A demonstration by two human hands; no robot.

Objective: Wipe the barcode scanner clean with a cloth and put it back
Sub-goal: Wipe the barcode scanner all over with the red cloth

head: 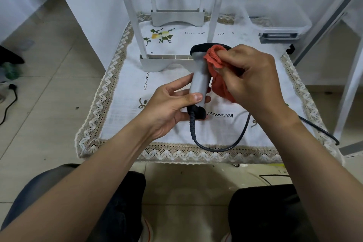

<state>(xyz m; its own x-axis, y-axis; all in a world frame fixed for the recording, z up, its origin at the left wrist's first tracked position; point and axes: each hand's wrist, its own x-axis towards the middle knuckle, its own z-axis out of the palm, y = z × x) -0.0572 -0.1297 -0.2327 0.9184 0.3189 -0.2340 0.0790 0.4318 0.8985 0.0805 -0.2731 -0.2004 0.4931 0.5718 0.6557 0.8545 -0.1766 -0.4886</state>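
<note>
Gripping the scanner low on its grey handle with the left hand, grip clamped on it with the thumb across the near face and the fingers curled behind. Holding it upright and clear of the tabletop, black head at the top and tipped away, black butt end just below the thumb, with most of the handle and all of the head free above the grip. Pinching a red cloth in the right hand, grip clamped on it with the fingers bunched round the folds, and pressing it to the right side of the scanner where handle meets head. Loose tail of the cloth hanging down beside the handle, between the two hands. Trailing from the butt end, a black cable, looping down to the front edge of the tabletop, then up and off to the right behind the right forearm. Behind the scanner on the white lace-edged cover, a white stand with tall legs; farther back on the right, a clear plastic box. Seated, knees in dark trousers below the front edge
</note>
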